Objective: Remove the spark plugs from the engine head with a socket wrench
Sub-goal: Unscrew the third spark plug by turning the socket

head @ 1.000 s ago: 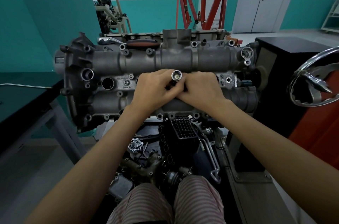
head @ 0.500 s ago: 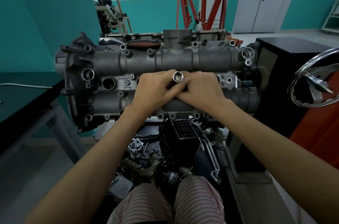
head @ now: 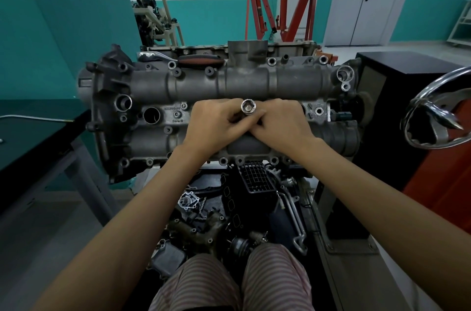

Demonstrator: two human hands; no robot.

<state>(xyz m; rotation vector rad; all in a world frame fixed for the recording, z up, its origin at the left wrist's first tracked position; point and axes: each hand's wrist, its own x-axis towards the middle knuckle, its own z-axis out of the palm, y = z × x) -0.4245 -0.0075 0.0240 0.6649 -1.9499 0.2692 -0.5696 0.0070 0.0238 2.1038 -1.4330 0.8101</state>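
The grey engine head (head: 242,84) lies across the view on a stand. A shiny socket (head: 248,106) sticks up from its middle, open end toward me. My left hand (head: 215,123) and my right hand (head: 280,124) meet around the socket, fingers curled on its shaft from either side. The plug hole under them is hidden. An empty spark plug hole (head: 151,115) shows to the left. A ratchet wrench with a red and black handle (head: 198,59) rests on the far edge of the head.
A dark bench (head: 38,137) stands at the left. At the right are a black cabinet (head: 407,81) and a chrome wheel (head: 438,117). Loose engine parts (head: 216,219) lie below the head near my knees. A red hoist (head: 280,0) stands behind.
The socket has shifted very slightly to the right between my fingers. Both hands stay in the same place on it.
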